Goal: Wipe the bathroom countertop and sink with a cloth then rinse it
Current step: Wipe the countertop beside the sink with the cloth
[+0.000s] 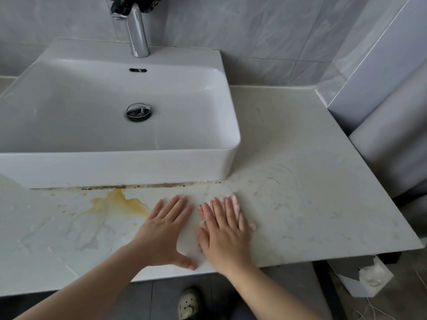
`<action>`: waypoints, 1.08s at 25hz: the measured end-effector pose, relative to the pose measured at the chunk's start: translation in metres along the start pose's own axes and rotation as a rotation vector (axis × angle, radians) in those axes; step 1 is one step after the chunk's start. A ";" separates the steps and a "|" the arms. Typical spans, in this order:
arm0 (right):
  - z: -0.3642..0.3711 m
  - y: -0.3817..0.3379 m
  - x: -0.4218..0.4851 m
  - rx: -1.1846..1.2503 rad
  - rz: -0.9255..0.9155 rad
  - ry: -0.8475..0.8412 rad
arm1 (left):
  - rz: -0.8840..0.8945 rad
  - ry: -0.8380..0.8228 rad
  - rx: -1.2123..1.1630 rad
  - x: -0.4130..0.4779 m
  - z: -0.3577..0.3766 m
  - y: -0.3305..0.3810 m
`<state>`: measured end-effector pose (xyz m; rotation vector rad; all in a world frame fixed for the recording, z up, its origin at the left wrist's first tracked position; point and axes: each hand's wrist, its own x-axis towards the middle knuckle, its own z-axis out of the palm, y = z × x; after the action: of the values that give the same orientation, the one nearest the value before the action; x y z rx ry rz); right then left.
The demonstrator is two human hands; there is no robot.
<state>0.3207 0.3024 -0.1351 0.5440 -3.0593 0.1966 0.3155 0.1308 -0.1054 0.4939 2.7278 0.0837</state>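
Note:
A pale marble countertop (300, 172) carries a white rectangular sink (115, 162) with a chrome faucet (136, 35) and a drain plug (138, 112). My right hand (225, 229) lies flat, fingers spread, pressing a pink cloth (235, 199) onto the counter in front of the sink's right corner; only the cloth's edges show around the fingers. My left hand (166, 229) rests flat and bare on the counter just left of it. A yellow-brown stain (117, 202) spreads on the counter left of my left hand. Dark grime lines the sink's base (150, 186).
Grey tiled walls rise behind and to the right (369, 65). The counter's front edge runs just below my wrists. Below it I see grey floor, a patterned shoe (188, 303) and a white box (367, 280) at the lower right.

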 end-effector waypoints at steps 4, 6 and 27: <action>-0.002 0.078 -0.004 -0.099 0.202 0.005 | 0.018 0.071 -0.051 -0.002 0.003 0.001; -0.006 0.100 -0.014 -0.071 0.463 0.021 | 0.002 0.069 -0.039 -0.003 0.004 0.002; -0.007 0.047 -0.010 0.021 -0.185 -0.002 | -0.091 0.019 -0.035 -0.001 -0.004 0.009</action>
<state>0.3140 0.3509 -0.1342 0.8227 -2.9886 0.2226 0.3176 0.1393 -0.1000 0.3609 2.7577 0.1132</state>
